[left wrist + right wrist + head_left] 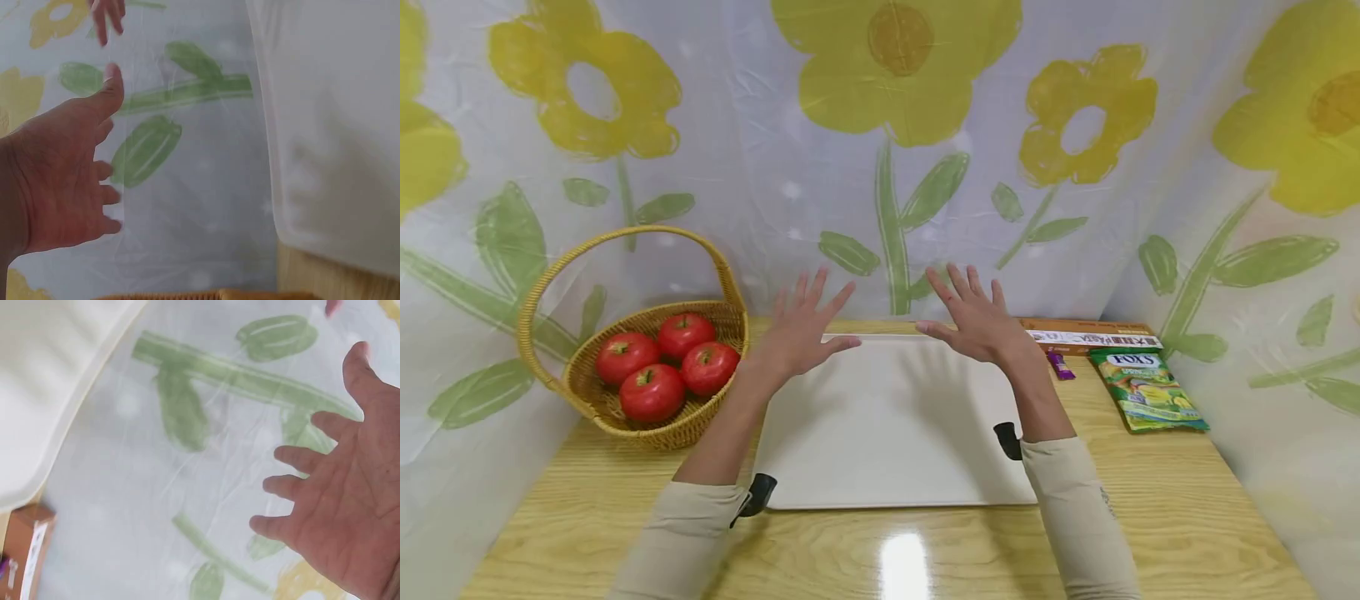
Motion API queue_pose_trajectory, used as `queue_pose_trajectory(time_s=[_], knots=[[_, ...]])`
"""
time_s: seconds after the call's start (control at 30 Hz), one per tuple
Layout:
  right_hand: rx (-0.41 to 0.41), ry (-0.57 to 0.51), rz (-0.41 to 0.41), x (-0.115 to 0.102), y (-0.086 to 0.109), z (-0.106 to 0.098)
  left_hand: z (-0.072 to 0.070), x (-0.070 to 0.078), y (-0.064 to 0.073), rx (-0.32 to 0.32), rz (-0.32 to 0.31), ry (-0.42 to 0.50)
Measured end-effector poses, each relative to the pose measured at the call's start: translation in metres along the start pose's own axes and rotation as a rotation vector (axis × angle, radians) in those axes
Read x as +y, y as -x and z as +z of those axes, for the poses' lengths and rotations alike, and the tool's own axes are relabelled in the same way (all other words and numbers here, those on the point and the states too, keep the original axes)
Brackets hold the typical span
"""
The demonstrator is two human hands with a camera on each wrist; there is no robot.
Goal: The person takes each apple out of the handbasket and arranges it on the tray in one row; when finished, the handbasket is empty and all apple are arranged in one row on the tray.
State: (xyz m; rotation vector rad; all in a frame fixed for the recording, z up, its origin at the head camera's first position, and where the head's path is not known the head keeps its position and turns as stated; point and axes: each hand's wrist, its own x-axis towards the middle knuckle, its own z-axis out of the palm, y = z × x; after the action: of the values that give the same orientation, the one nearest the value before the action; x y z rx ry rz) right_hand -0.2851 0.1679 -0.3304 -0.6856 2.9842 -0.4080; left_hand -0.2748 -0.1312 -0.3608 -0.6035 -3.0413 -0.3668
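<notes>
The white tray (865,450) lies flat on the wooden table (820,554). Above the tray, the left hand (797,337) and right hand (981,325) are wide open, fingers spread, holding nothing. Left of the tray is a basket (662,437) with four red apples (652,392). Right of the tray are a little purple packet (1061,365), a long brown box (1093,327) and a green bag (1150,393).

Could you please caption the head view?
Left hand and right hand spread above a white tray beside four apples in a wicker basket.
</notes>
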Motion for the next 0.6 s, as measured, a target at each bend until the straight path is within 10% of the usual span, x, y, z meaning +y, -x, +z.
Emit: queue_pose_trajectory(time_s=[0.6], knots=[[-0.132,-0.021,0.044,0.1,0.049,0.021,-0.031,-0.051,0.054,-0.169,0.039,0.12]])
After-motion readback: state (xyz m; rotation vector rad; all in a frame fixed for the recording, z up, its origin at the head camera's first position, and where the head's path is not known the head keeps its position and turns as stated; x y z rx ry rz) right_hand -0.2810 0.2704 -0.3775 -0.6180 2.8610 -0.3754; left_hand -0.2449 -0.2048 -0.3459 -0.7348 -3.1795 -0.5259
